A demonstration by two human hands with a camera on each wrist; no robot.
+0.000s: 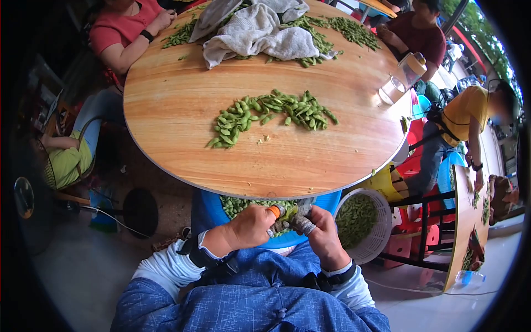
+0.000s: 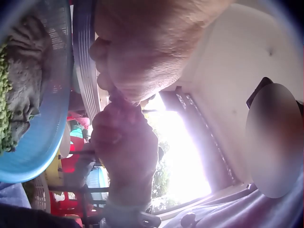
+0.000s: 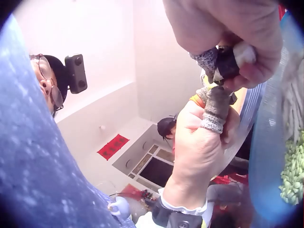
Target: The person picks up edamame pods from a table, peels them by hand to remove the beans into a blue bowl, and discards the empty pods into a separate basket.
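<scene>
Above a blue basin my two hands meet fingertip to fingertip at the table's near edge. A green soybean pod lies between them, pinched from both sides. My left hand has grey wrapping on its thumb and fingers and an orange band on one finger. My right hand wears similar wrapping, plus a dark cover on one digit. Shelled green beans fill the basin, with a grey cloth beside them. In the left wrist view the pod is hidden behind the fingers.
A scattered pile of pods lies on the round wooden table. Farther back are a crumpled cloth over more pods and a clear jar. A white basket of pods stands right of the basin. Other people sit around.
</scene>
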